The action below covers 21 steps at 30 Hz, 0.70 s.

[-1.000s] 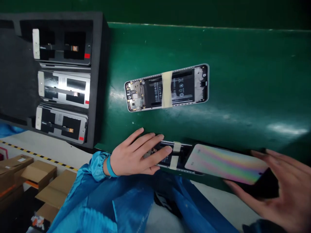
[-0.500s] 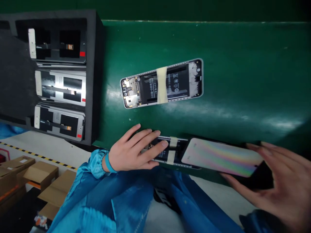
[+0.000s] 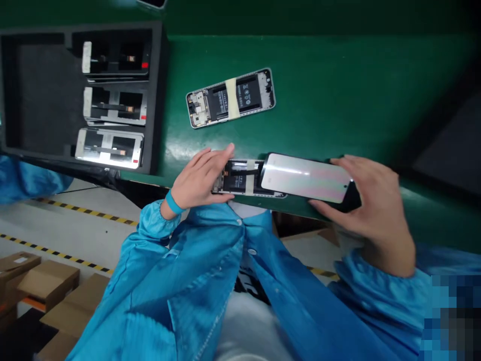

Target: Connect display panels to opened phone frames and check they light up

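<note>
My left hand [image 3: 201,178] grips the left end of an open phone body [image 3: 241,180], thumb on the near edge and fingers on the far edge. Pale tape crosses its dark battery. My right hand [image 3: 370,193] holds a phone screen [image 3: 306,178] by its right end, with the glossy side up and a protective film reflecting light. The screen overlaps the right part of the phone body, and a dark flex cable [image 3: 242,173] runs between them. Farther back lies a second open phone body [image 3: 255,93] with tape across its battery.
On the left, a black foam tray [image 3: 160,100] holds stacks of phone screens [image 3: 116,105] in separate slots. The green table [image 3: 319,90] runs under everything. Cardboard boxes [image 3: 50,283] stand on the floor at lower left. Another person's blue sleeve [image 3: 33,178] shows beside the tray.
The camera view has shifted, so everything sits higher in the picture. My right hand has brought the screen closer to my left hand, over more of the phone body.
</note>
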Available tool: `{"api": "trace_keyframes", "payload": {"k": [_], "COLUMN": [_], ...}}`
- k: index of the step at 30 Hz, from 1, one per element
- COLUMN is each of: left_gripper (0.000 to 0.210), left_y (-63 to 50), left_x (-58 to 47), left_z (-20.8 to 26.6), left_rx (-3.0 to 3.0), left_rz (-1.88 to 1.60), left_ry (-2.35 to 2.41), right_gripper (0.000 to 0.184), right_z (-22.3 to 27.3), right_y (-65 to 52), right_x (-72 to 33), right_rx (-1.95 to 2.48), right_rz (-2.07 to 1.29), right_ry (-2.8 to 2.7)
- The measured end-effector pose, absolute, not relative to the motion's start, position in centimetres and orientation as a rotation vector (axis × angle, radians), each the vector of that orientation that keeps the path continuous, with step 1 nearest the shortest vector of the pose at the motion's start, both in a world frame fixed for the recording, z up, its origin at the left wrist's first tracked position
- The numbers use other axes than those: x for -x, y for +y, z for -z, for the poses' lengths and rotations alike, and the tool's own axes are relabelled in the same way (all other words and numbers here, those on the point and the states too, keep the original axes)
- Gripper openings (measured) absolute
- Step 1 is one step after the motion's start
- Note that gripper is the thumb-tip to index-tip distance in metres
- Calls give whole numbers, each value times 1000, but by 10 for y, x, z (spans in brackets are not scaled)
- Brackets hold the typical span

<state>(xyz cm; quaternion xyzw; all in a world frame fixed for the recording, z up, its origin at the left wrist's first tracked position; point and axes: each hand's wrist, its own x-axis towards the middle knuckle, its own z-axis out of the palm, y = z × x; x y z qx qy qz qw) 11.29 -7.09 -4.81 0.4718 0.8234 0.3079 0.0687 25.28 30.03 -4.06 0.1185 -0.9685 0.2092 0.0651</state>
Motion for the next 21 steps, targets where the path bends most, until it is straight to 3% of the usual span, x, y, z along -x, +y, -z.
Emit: {"api": "trace_keyframes", "payload": {"k": [6,21], "left_gripper": [108,103], "left_y": [-69,-65], "left_x": [-110,-98], "left_z": [52,58], "left_rx": [-1355,-1362], "left_rz": [-813,-847], "left_ry": [2503,2490], "right_gripper": [75,77], "right_z": [55,58], "right_y": [304,305], "right_x": [-252,-247], "right_rx": [-347,-178], "right_rz": [-589,-809], "right_ry": [-2887,-2963]}}
